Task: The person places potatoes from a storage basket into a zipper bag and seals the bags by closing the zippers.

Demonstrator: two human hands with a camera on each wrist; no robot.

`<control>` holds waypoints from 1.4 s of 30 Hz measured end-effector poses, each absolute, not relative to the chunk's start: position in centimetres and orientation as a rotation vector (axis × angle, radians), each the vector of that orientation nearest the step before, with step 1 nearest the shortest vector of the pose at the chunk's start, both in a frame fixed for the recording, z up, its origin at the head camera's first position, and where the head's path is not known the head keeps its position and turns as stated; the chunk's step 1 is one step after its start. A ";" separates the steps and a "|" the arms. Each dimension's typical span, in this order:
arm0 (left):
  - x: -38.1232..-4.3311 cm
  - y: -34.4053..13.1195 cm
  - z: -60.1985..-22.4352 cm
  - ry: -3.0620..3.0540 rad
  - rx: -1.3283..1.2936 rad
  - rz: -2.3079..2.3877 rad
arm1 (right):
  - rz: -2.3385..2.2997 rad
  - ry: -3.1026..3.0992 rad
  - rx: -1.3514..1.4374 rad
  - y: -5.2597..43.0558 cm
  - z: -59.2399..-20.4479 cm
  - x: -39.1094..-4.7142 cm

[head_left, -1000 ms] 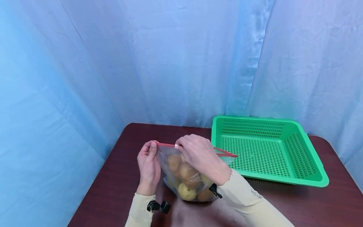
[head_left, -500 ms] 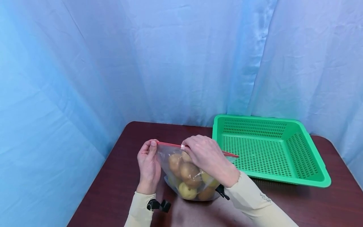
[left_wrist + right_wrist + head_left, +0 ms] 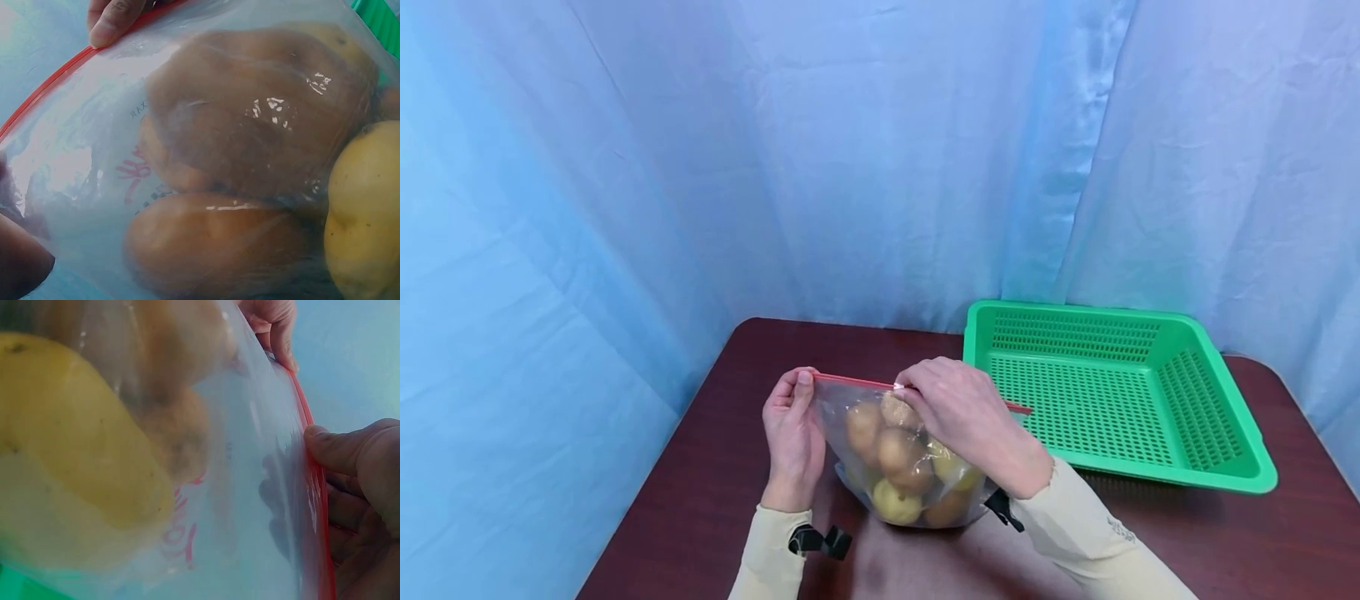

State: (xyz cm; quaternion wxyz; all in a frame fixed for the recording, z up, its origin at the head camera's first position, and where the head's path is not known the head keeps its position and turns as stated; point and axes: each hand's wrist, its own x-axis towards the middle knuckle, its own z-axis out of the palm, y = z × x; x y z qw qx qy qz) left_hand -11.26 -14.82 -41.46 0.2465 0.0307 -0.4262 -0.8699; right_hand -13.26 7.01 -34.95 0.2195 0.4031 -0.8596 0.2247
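A clear zip bag [image 3: 842, 417] with a red zip strip [image 3: 856, 381] stands on the table, filled with several brown and yellow rounded fruits or vegetables [image 3: 904, 457]. At the bag's left top corner my left hand [image 3: 795, 442] pinches the strip between thumb and fingers. Farther right along the strip, my right hand [image 3: 970, 417] pinches it beside a small white slider [image 3: 898, 387]. In the right wrist view, the thumb of the right hand [image 3: 375, 469] presses against the red strip. A yellow piece [image 3: 369, 206] shows through the plastic in the left wrist view.
A green perforated plastic basket [image 3: 1078, 412] sits at the right of the dark red-brown table [image 3: 700, 483], just behind the bag. Pale blue curtains [image 3: 865, 167] hang behind and to the left. Black camera mounts [image 3: 820, 542] are strapped to the wrists.
My right hand has slid rightward along the red strip with the white slider, and the gap at the strip's right part has narrowed. The left hand has stayed at its corner.
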 end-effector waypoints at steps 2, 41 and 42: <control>-11.2 -14.8 -41.5 -1.164 0.089 -2.369 | 0.633 -2.378 1.114 7.3 -35.0 -13.2; -11.1 -14.6 -41.3 -1.177 0.082 -2.374 | 0.662 -2.369 1.059 10.0 -35.7 -12.7; -11.1 -14.6 -41.3 -1.180 0.082 -2.372 | 0.662 -2.366 1.059 10.1 -35.8 -12.7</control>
